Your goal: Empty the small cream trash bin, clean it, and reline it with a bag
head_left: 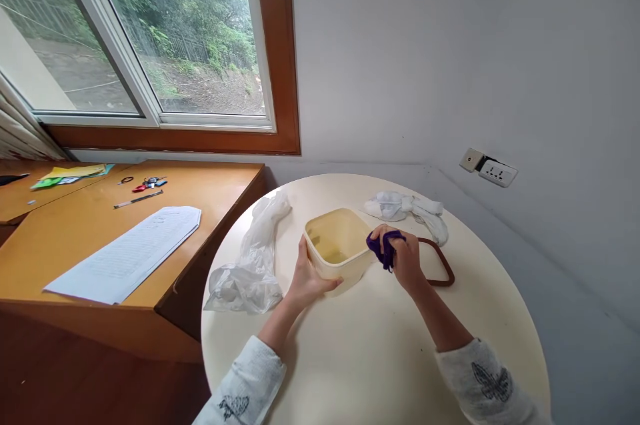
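A pale yellow square plastic container (345, 269) is tilted slightly over the round table, its open top facing up and toward me. My left hand (306, 281) grips its left side and near corner, thumb along the front wall. Bunched in my right hand (407, 258) is a dark purple cloth (384, 250), close to the container's right rim; whether it touches the rim I cannot tell. Behind my right hand lies a brown rounded-square frame, like a lid rim (445, 268), flat on the table and partly hidden by the hand.
The round cream table (370, 358) bears a crumpled clear plastic bag (250, 271) at left and a knotted white plastic bag (407, 206) at the back right. A wooden desk (220, 185) with papers (130, 251), a pen (139, 199) and keys (150, 183) adjoins at left.
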Action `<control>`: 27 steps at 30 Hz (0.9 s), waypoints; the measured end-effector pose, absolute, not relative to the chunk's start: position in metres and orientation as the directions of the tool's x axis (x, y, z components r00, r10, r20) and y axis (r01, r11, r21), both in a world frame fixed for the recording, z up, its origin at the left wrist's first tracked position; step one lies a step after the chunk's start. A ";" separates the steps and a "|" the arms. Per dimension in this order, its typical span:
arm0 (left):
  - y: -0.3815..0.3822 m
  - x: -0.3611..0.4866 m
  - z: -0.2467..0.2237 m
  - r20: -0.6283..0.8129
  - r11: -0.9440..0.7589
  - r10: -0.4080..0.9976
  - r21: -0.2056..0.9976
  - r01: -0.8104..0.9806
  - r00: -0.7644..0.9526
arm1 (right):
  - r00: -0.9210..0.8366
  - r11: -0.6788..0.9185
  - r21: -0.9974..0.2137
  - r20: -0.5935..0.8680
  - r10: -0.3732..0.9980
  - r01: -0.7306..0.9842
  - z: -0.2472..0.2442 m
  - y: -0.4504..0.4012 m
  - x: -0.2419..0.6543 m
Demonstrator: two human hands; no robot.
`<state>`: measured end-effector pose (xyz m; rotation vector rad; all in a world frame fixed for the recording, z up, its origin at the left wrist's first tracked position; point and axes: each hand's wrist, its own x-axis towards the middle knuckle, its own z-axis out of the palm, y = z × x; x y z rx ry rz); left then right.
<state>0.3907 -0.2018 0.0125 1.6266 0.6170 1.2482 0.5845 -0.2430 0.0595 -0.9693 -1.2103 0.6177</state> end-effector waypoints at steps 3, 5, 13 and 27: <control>-0.201 0.389 0.012 0.434 -0.408 0.827 0.901 -0.149 0.358 | 0.494 0.380 -0.911 0.259 0.830 -0.161 0.048 -0.234 0.587; -0.201 0.389 0.012 0.427 -0.404 0.828 0.904 -0.142 0.364 | 0.593 0.337 -0.913 0.144 0.792 -0.229 0.034 -0.231 0.590; -0.200 0.386 0.009 0.429 -0.425 0.797 0.898 -0.111 0.425 | 0.594 0.119 -0.938 -0.105 0.797 -0.326 -0.025 -0.242 0.599; -0.192 0.385 -0.005 0.299 -0.267 0.886 0.954 -0.137 0.354 | 0.563 0.038 -0.986 -0.061 0.824 -0.162 -0.027 -0.263 0.576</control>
